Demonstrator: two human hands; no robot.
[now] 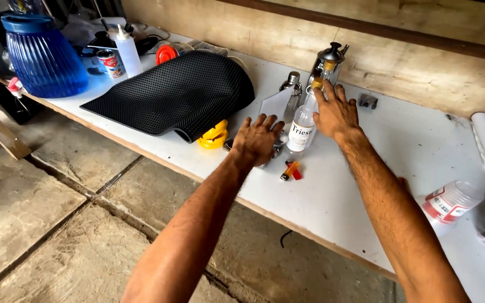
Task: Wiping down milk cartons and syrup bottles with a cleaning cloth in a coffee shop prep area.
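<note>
My left hand [256,140] rests palm down on a small metal object at the white bench top [366,168], fingers spread. My right hand [335,112] reaches over a clear plastic bottle [300,132] with a white label, fingers stretched toward a tall glass-and-metal lamp-like vessel [326,64] behind it. Whether the right hand grips the bottle or vessel I cannot tell. A white card [276,104] and a small metal flask [293,84] stand beside the bottle. An orange and a red lighter [291,170] lie just in front.
A black perforated rubber mat [181,92] lies curled at left with a yellow clamp [213,136] by its edge. A blue ribbed jug [43,56], a squeeze bottle [127,50] and a can stand far left. A red-and-white plastic cup [450,201] lies on its side at right.
</note>
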